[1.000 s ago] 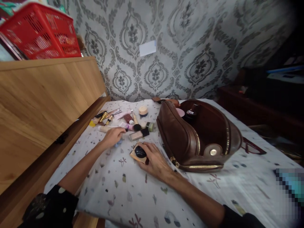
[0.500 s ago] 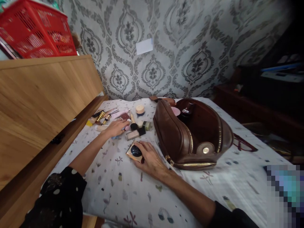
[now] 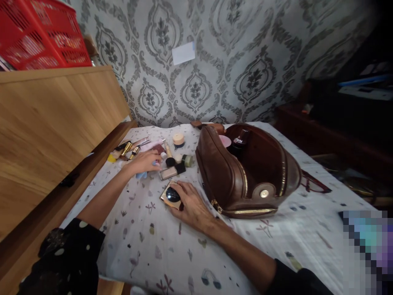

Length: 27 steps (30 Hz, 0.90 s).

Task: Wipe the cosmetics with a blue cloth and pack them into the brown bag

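My right hand (image 3: pixel 192 207) rests on the cloth, thumb and fingers closed around a gold square compact (image 3: pixel 166 196) with a round black item (image 3: pixel 172 194) on top. Farther left, my left hand (image 3: pixel 143 161) reaches into a spread of cosmetics. Its fingers are curled over something small and light blue that I cannot make out. Close by are a flat bottle with a black cap (image 3: pixel 168 173), a green jar (image 3: pixel 187 160), a jar with a cream lid (image 3: pixel 178 139) and gold lipstick tubes (image 3: pixel 126 149). A blue item (image 3: pixel 141 175) lies partly under my left hand.
An unzipped brown leather bag (image 3: pixel 221 172) stands right of my right hand, with a dark bottle (image 3: pixel 241 138) and a pink round item (image 3: pixel 225 141) inside. A wooden panel (image 3: pixel 61 123) borders the left, below a red basket (image 3: pixel 46 37). Glasses (image 3: pixel 316 185) lie behind the bag.
My left hand has shifted slightly left among the cosmetics, and light blue now shows at its fingers. My right hand keeps its hold on the compact. The view has moved a little.
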### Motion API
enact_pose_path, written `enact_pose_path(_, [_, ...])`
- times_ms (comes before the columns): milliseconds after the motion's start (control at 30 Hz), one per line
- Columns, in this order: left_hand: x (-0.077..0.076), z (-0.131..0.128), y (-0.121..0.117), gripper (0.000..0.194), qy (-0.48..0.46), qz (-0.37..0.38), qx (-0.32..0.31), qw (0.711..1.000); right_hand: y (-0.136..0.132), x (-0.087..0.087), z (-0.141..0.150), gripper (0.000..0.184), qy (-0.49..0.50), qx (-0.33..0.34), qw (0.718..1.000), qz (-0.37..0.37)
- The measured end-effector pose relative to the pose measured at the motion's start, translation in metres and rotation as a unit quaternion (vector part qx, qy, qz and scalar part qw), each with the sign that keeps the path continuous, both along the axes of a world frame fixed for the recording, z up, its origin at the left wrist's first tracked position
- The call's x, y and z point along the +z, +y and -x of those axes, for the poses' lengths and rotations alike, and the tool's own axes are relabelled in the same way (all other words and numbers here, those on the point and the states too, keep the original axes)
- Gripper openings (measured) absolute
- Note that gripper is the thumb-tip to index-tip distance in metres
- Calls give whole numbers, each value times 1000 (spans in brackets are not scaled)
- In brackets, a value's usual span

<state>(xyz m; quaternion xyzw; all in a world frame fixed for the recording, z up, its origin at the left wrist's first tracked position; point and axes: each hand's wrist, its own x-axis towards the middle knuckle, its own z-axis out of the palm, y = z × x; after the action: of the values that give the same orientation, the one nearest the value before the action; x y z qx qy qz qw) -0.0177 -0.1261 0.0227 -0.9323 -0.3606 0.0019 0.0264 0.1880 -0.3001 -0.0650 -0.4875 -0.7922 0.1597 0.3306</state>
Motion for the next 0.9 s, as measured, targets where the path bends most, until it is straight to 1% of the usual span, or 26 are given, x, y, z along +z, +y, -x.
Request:
enact_pose_path(133, [-1,-30,4,30,7,-38,43,998,0,1,-1,61,-3,1,1000,4])
enact_pose_path(200, [-4,-46,11,36,32,-46,44,997,-1,3,-1,61,-8,0,1000,11])
enact_pose_path(267, [-8,-57,21,34,54,-38,40,997,-2,5,-1,63,-16,0,1000,21])
enact_pose_path(400, [-12,-67,39,26,86,-25,20,996,-2,8,-1,65,-22,2,999,38])
enact_pose_path(467, [-11,-68,41,22,89,-26,5,996,-2,8,-1,66,-22,3,999,42])
enact_pose_path(567, [-8,-67,39,19,69,-37,-10,997,-1,7,-1,65,-17,3,999,36])
enact_pose_path(667, [-6,-60,34,22,27,-62,-3,998,-2,5,-1,64,-9,5,1000,28])
enact_pose_path(733, [-7,-52,30,22,-25,-76,6,997,-1,4,-1,65,-4,5,1000,24])
enact_pose_path(800, [-10,-42,24,21,-131,-67,15,989,-1,3,-1,65,6,3,1000,16])
enact_pose_path(833, [-12,-38,20,20,-199,-52,19,978,-1,2,-1,64,12,1,1000,11])
enact_pose_path(900, [-18,-31,11,21,-337,-1,28,941,-1,2,0,63,23,-3,1000,-5])
